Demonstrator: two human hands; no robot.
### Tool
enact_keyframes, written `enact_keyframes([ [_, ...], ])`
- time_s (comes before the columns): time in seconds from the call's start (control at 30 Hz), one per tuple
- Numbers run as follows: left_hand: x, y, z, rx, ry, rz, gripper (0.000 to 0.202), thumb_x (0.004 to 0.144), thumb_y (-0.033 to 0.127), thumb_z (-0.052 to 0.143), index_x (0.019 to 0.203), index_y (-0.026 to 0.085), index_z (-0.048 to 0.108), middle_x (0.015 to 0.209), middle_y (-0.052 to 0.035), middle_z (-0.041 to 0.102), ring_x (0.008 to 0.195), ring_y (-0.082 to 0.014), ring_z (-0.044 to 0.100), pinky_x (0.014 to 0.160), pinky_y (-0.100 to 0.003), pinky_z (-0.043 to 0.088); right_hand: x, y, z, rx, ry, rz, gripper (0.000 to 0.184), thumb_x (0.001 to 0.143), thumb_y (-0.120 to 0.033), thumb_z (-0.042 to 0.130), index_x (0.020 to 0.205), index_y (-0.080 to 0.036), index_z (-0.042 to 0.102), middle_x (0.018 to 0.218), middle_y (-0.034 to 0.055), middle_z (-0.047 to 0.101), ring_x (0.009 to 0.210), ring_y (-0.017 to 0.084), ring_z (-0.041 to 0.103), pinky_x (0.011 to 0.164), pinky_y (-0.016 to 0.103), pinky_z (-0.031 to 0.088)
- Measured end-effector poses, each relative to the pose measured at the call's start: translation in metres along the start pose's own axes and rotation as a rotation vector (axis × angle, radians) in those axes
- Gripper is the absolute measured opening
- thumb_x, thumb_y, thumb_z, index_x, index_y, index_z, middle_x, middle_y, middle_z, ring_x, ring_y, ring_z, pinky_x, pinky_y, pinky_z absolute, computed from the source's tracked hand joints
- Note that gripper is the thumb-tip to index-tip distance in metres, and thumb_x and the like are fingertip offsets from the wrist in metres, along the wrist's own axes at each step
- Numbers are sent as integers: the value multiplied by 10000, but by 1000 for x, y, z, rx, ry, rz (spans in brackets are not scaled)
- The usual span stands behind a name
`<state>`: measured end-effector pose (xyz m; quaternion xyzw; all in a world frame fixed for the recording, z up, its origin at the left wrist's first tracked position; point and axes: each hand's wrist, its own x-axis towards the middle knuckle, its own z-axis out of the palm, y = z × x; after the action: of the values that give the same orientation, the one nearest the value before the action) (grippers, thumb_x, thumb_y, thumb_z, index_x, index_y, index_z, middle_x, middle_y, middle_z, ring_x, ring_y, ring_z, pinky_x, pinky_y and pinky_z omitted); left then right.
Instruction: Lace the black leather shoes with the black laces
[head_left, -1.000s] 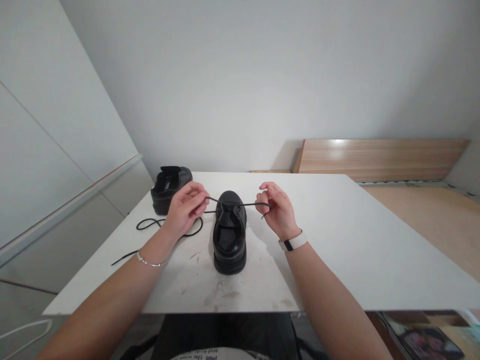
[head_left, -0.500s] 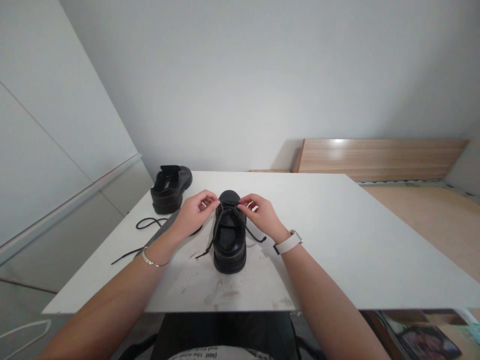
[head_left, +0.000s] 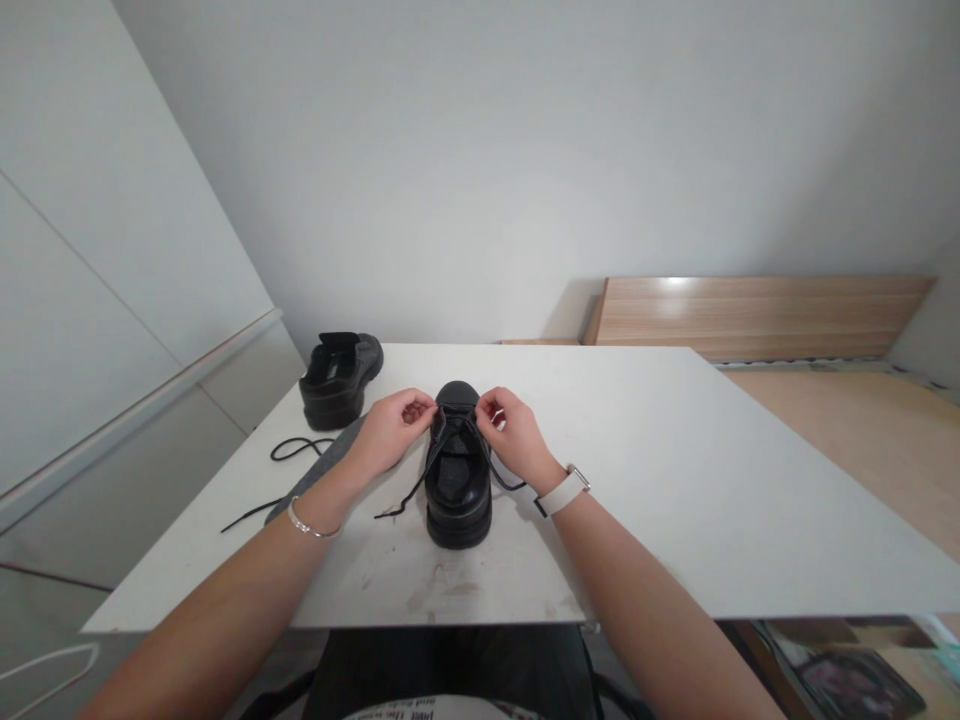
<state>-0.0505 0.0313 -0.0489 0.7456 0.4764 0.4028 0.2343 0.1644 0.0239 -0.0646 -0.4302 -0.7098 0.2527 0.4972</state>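
A black shoe (head_left: 459, 520) stands upright on the white table, heel toward me and toe away. Its black shoelace (head_left: 412, 491) crosses the front, with one loose end trailing to each side. My left hand (head_left: 390, 428) pinches the lace at the left edge of the lacing, thumb and forefinger together. On the opposite edge, my right hand (head_left: 514, 428) is closed in a pinch on the lace too, its other fingers curled. The fingertips cover the exact spots where they grip.
A second black shoe (head_left: 334, 398), without laces in it, stands at the table's back left. Below it lie a loose black lace (head_left: 295, 447) and a grey insole (head_left: 319, 475), partly under my left forearm. Dirt smudges mark the white table (head_left: 637, 480). A wooden headboard (head_left: 750, 315) rises behind right.
My right hand has shifted slightly left and turned, its fingers more curled. The left lace end has slid a little farther left; the right one now lies closer to the shoe.
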Motion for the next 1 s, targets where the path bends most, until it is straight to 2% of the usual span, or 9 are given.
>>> enact_keyframes([
  [0.13,-2,6,3,25,31,48,134,866,312,567,864,185,609,793,-22,636,735,-184,592,720,-305,449,1,-3,3,14,38,-29,25,848,-227,525,829,-214,536,820,18,590,786,177,546,748,328,441],
  [0.23,-1,7,3,-12,38,72,113,887,299,551,861,193,580,823,-15,622,782,-180,585,764,-306,433,2,-4,2,60,53,-23,47,871,-260,510,849,-219,521,784,5,580,740,165,533,722,318,440],
  [0.4,2,3,2,-305,18,-41,168,852,348,624,848,194,556,763,11,576,730,-157,564,713,-282,424,6,-1,-3,140,59,10,170,832,-330,592,939,-204,550,782,-5,589,709,147,543,692,295,458],
  [0.5,4,2,0,-552,24,-88,256,755,312,730,878,197,536,777,25,565,728,-140,566,687,-253,420,8,3,-9,128,90,34,179,765,-255,609,931,-203,567,750,-17,574,699,150,533,703,301,447],
  [0.57,4,4,-2,-630,40,-100,306,711,278,755,883,202,513,771,33,554,725,-137,572,683,-247,424,8,4,-14,93,146,55,176,710,-178,595,883,-207,580,718,-23,555,698,159,508,719,312,424],
  [0.67,3,6,-8,-423,87,-74,269,742,282,716,873,211,492,724,45,523,667,-139,546,650,-255,416,8,4,-22,58,278,89,194,671,-120,580,840,-215,589,706,-21,524,719,172,468,753,327,396],
  [0.8,3,3,-16,156,112,83,123,828,314,634,869,211,580,797,-16,617,757,-197,574,699,-308,420,12,4,-31,151,444,158,116,788,-217,565,904,-215,559,735,-14,524,695,162,482,705,314,425],
  [0.9,5,-1,-19,377,-9,177,168,878,360,595,831,212,657,820,-61,693,809,-244,575,738,-352,418,16,5,-33,318,471,228,180,899,-387,489,938,-215,525,721,-10,556,642,146,541,629,295,474],
  [1.0,6,-1,-23,349,-137,189,284,915,413,561,762,207,683,724,-65,688,757,-243,549,709,-349,409,19,2,-33,473,429,295,406,935,-602,399,909,-215,519,640,-17,538,530,134,531,524,283,470],
])
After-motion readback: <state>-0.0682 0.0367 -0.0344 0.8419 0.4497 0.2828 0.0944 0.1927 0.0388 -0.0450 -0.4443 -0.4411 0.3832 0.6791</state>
